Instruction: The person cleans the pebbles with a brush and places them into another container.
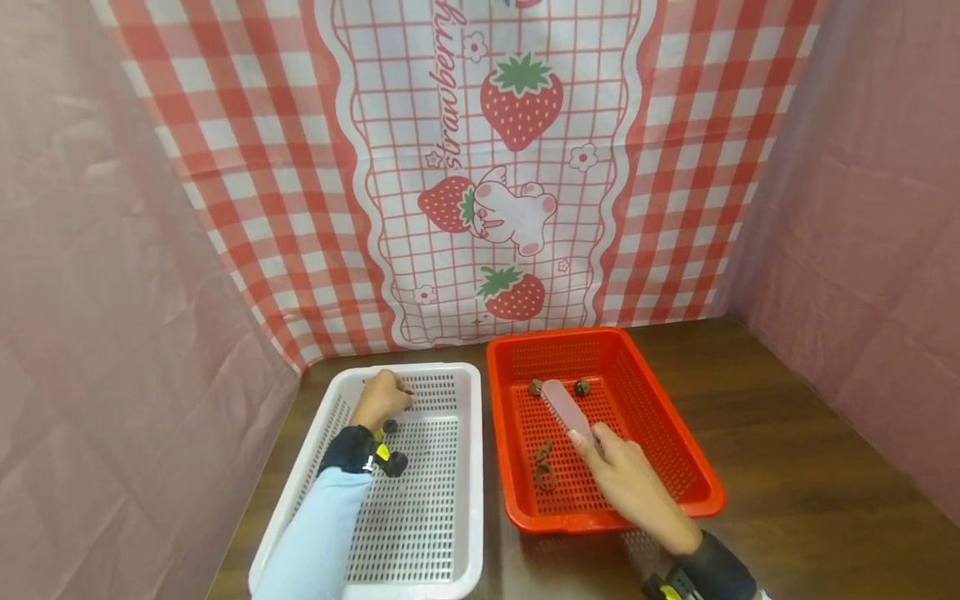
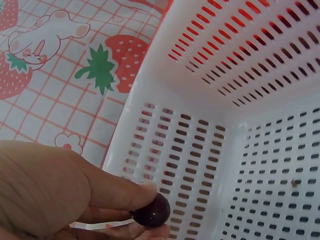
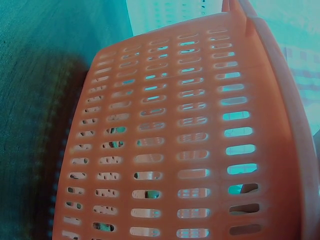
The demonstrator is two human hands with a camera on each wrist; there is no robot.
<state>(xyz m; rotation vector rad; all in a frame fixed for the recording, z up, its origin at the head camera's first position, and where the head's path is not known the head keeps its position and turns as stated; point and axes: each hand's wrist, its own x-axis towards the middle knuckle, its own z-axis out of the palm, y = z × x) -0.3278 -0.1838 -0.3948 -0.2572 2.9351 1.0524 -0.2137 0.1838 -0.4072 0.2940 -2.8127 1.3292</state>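
Note:
My left hand (image 1: 383, 398) is at the far left part of the white basket (image 1: 474, 467). Between its thumb and fingers it pinches a small, shiny dark purple ball (image 2: 154, 211), close to the basket's slotted wall. My right hand (image 1: 626, 479) reaches over the red basket (image 1: 678, 425) and grips a pink hairbrush (image 1: 566, 408) by its handle end. The brush points away, toward the back left, bristles on its left side. The right wrist view shows the red basket's slotted outer wall (image 3: 165, 130); hand and brush are out of sight there.
Inside the red basket lie small brown pieces: a ring-shaped one (image 1: 545, 477), another piece (image 1: 543, 451) beside it, a round one (image 1: 536, 387) by the brush tip and a dark one (image 1: 582, 387). Both baskets stand on a wooden table (image 1: 795, 450). A strawberry-print cloth (image 1: 465, 275) hangs behind.

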